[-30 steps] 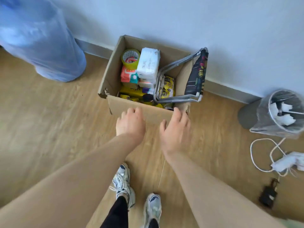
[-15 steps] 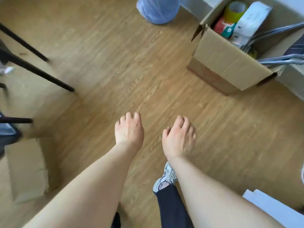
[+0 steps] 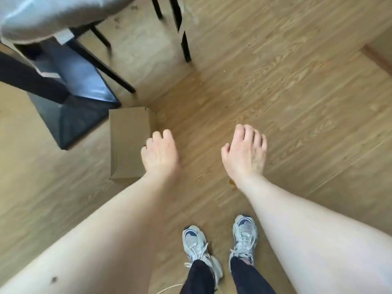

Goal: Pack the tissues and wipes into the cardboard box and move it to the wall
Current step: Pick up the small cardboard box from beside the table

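Observation:
My left hand (image 3: 160,154) and my right hand (image 3: 246,153) hang palm down over the wooden floor, both empty with fingers loosely curled and apart. Only a corner of the packed cardboard box (image 3: 379,47) shows at the far right edge; its tissues and wipes are out of view. My left hand hovers over the right edge of a small closed cardboard box (image 3: 129,143) lying on the floor, without gripping it.
A dark blue bin (image 3: 72,107) stands left of the small box. Black table legs (image 3: 182,28) rise at the top, with a grey-white cloth (image 3: 53,11) hanging at top left. My two sneakers (image 3: 220,245) stand below my hands. A white cord (image 3: 169,288) lies at the bottom.
My view has swung left, away from the packed box at the wall, which slid out to the right edge. The small box and bin came into view. Both hands stayed empty.

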